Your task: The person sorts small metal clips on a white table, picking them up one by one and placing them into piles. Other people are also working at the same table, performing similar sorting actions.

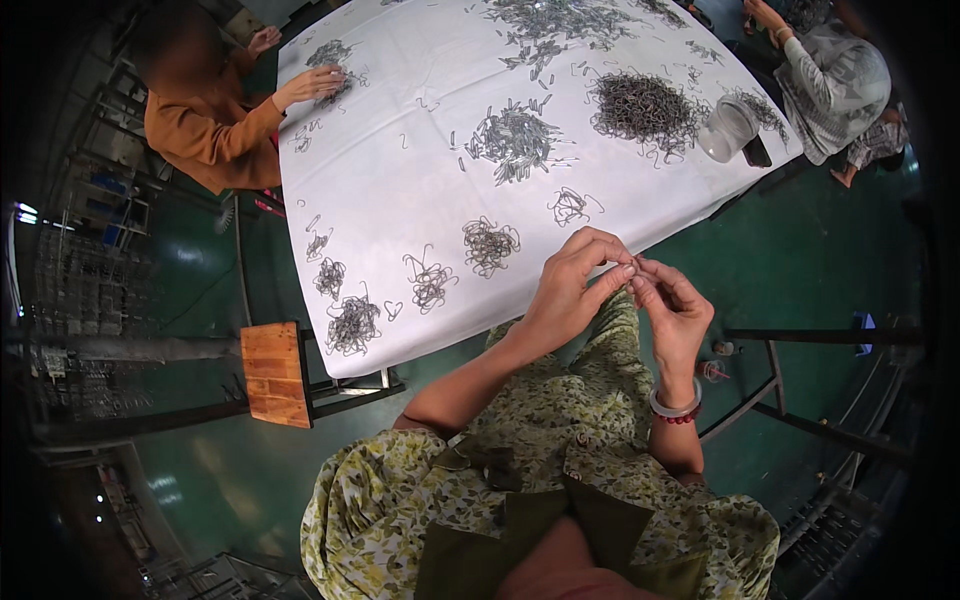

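Observation:
My left hand (585, 280) and my right hand (674, 300) meet fingertip to fingertip over my lap, just off the table's near edge. Both are closed in a pinch. Whatever sits between the fingertips is too small to make out. Closest to them on the white-covered table (400, 190) lies a small loose group of bent wire hooks (570, 206). Farther left are a denser pile of wire hooks (490, 247), another pile (430, 283) and a dark heap (353, 325) by the corner. Beyond them spreads a pile of small silvery metal pieces (515, 140).
A large dark heap of hooks (645, 108) lies near a clear plastic jar (727, 130) and a black phone-like object (757, 152). At the far left a person in orange-brown (205, 130) reaches over the table; another person (835, 85) sits at the right. A wooden stool (275, 375) stands at the left.

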`<state>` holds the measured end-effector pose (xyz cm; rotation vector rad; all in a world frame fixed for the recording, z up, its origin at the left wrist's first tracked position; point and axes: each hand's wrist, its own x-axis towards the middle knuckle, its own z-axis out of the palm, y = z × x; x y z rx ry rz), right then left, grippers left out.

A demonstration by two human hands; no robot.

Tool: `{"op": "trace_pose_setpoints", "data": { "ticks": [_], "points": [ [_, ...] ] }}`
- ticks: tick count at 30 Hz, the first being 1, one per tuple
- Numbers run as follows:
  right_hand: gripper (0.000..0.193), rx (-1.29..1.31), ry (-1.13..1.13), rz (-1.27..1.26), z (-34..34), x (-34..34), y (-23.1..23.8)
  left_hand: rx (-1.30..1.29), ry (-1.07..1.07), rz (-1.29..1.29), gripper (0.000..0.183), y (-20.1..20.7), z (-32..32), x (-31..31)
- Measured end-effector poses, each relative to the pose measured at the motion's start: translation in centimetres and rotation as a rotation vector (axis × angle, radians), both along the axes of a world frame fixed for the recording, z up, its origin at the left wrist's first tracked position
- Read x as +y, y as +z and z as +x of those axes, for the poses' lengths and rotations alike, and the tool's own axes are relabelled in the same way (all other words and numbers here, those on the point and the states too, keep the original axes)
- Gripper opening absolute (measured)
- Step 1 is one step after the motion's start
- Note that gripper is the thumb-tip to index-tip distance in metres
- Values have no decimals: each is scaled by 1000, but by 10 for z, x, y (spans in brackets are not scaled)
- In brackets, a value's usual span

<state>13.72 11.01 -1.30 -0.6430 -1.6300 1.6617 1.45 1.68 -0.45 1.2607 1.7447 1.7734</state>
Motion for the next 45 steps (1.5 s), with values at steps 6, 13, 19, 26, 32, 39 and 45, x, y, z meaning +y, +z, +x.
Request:
{"op": "trace_pose_setpoints", "data": {
  "ticks": [6,13,19,26,32,39,45],
  "points": [
    [17,-11,-79,371,-5,-5,-5,-153,79,-28,12,-8,9,0],
    [16,-43,-149,329,-13,1,-11,-14,100,-38,9,-11,0,7],
    [17,-26,-140,515,-19,5,0,-256,48,15,9,-17,3,13],
    [28,193,-136,277,-19,31,-15,-358,28,76,6,-2,4,27],
    [19,-120,143,499,-123,107,-18,-296,7,63,4,-10,-2,26],
    [10,-468,300,1182,-207,132,-110,-185,3,-1,6,-8,-5,16],
    [13,-511,324,1270,-198,122,-105,-189,60,15,7,-8,-4,14]
  ]
}}
